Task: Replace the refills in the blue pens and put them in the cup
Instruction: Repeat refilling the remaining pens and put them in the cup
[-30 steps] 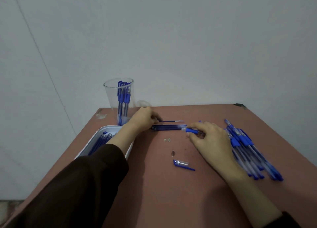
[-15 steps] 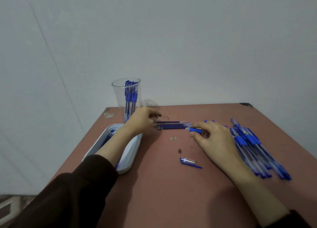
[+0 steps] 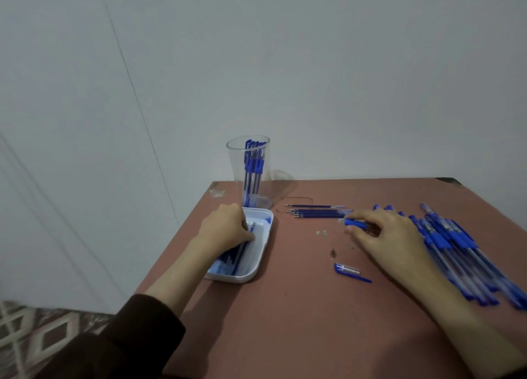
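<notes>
Discarding a spent refill looks to be the step in hand: the left hand (image 3: 225,230) sits over the white tray (image 3: 263,260), fingers curled; whether they grip a refill cannot be told. Right of the tray, the right hand (image 3: 390,236) pinches an opened pen barrel (image 3: 355,222), its long axis running left-right, open end toward the tray. Fresh refills (image 3: 316,213) lie just beyond, parallel, tips toward the tray. Next, one must be picked and threaded in. The cup (image 3: 248,173) stands behind the tray.
</notes>
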Action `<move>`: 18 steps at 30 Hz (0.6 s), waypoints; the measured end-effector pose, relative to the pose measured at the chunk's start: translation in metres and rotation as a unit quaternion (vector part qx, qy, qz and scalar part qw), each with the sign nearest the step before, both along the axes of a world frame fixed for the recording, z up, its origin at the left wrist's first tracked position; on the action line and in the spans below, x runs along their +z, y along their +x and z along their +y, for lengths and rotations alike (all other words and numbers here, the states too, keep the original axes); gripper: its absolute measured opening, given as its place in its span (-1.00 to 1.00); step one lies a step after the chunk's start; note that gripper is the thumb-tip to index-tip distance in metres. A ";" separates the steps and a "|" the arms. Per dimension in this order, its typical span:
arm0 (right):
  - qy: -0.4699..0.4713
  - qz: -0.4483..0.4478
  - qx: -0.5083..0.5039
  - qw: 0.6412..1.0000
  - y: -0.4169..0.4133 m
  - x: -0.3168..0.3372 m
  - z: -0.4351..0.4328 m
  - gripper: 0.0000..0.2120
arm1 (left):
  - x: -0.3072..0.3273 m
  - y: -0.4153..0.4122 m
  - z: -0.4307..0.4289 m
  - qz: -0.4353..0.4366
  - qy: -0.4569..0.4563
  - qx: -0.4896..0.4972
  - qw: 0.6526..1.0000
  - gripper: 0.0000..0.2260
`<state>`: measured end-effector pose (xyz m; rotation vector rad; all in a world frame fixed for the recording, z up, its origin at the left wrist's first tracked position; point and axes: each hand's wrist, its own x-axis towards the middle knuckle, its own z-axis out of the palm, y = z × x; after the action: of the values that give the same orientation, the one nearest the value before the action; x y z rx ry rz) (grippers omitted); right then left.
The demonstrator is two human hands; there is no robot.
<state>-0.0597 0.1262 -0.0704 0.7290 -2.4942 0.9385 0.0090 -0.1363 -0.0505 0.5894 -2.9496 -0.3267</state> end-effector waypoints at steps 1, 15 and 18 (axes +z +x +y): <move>-0.002 0.001 0.001 1.000 0.000 0.000 0.000 -0.87 | 0.000 -0.001 0.001 -0.002 -0.006 0.007 1.000 -0.85; -0.067 0.012 0.009 0.998 0.001 0.000 -0.001 -0.85 | 0.038 -0.006 0.039 0.350 0.516 -0.010 0.782 -0.95; -0.081 0.012 0.011 0.997 0.001 0.000 -0.001 -0.85 | 0.033 -0.018 0.061 0.361 0.658 -0.013 0.661 -0.94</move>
<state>-0.0587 0.1255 -0.0705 0.7134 -2.3606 1.1173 -0.0090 -0.0758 -0.0178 0.3119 -1.4995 -2.1185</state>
